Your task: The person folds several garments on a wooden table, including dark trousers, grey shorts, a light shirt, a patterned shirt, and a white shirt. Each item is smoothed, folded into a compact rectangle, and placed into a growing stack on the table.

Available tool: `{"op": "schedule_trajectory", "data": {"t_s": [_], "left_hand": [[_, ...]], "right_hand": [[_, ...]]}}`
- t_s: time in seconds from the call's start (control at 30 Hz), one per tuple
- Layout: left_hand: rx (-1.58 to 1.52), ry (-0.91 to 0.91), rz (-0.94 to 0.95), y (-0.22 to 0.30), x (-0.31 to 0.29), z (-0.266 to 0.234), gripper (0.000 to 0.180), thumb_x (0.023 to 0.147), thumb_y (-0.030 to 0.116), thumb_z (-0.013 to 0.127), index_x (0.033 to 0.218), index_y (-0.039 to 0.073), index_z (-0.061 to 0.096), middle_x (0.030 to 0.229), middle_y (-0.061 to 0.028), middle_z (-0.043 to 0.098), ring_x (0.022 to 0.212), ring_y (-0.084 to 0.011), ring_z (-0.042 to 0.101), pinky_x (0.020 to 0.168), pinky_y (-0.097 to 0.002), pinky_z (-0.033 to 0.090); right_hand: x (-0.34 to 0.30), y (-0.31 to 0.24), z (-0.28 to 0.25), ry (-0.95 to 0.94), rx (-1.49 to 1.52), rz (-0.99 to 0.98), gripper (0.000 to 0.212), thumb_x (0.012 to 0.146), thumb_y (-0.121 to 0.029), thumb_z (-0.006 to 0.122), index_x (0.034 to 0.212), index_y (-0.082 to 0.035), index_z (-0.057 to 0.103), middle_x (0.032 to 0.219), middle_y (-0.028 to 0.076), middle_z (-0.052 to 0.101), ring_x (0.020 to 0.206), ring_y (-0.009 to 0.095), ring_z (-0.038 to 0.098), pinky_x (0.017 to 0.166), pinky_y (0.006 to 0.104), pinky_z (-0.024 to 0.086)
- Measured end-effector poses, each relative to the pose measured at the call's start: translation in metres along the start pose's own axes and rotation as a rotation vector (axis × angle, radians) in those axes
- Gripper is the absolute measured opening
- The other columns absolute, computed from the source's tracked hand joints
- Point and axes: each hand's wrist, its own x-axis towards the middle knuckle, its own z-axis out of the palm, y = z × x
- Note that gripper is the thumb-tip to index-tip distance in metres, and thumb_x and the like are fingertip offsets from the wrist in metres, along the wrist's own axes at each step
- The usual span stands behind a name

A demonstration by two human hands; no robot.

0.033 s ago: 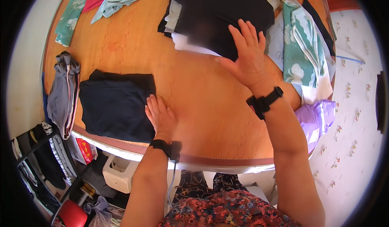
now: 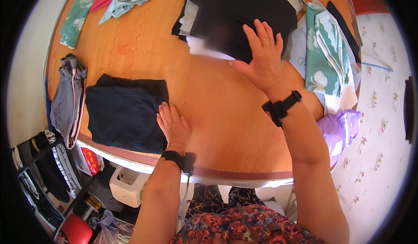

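place: a home, laundry-folding spot | evidence: round wooden counter [image 2: 130, 39] strewn with folded and loose clothes [image 2: 124, 111] around the hands | patterned floor [image 2: 383, 131] right of the right hand | garments hung on a rack [image 2: 39, 174] below-left of the left hand

Grey garment [image 2: 65, 100], purple bag [image 2: 339, 128]

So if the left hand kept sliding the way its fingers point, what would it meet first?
The left hand already touches the folded dark navy garment at its right edge, so it would press further onto that, as far as this view shows.
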Motion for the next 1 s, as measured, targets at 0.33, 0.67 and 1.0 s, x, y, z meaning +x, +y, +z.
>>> {"op": "schedule_trajectory", "data": {"t_s": [0.33, 0.67, 1.0], "left_hand": [[-0.121, -0.07, -0.011, -0.005, 0.003, 0.0, 0.059, 0.088, 0.02, 0.045, 0.139, -0.007, 0.029, 0.15, -0.0252, 0.02, 0.141, -0.0411, 0.013, 0.114, -0.0524, 0.007], [-0.124, -0.029, -0.004, -0.008, 0.005, 0.002, 0.06, 0.087, 0.019, 0.045, 0.139, -0.007, 0.029, 0.151, -0.0245, 0.019, 0.142, -0.0403, 0.012, 0.114, -0.052, 0.007], [-0.088, 0.003, -0.011, -0.009, 0.009, 0.002, 0.061, 0.084, 0.018, 0.055, 0.137, -0.005, 0.034, 0.15, -0.0216, 0.022, 0.142, -0.037, 0.013, 0.114, -0.0513, 0.009]], "right_hand": [[0.042, 0.041, 0.017, 0.138, 0.484, 0.244, 0.044, 0.074, -0.013, 0.073, 0.116, -0.005, 0.061, 0.109, 0.012, 0.065, 0.089, 0.024, 0.063, 0.082, 0.0342, 0.048], [0.055, 0.045, 0.014, 0.28, 1.066, 0.663, 0.03, 0.083, -0.016, 0.071, 0.106, 0.002, 0.066, 0.098, 0.003, 0.067, 0.089, 0.012, 0.059, 0.082, 0.0256, 0.046], [0.041, 0.018, 0.034, 0.096, 0.041, 0.095, 0.061, 0.062, -0.008, 0.077, 0.12, -0.011, 0.057, 0.118, 0.009, 0.057, 0.11, 0.032, 0.055, 0.087, 0.0384, 0.048]]}}
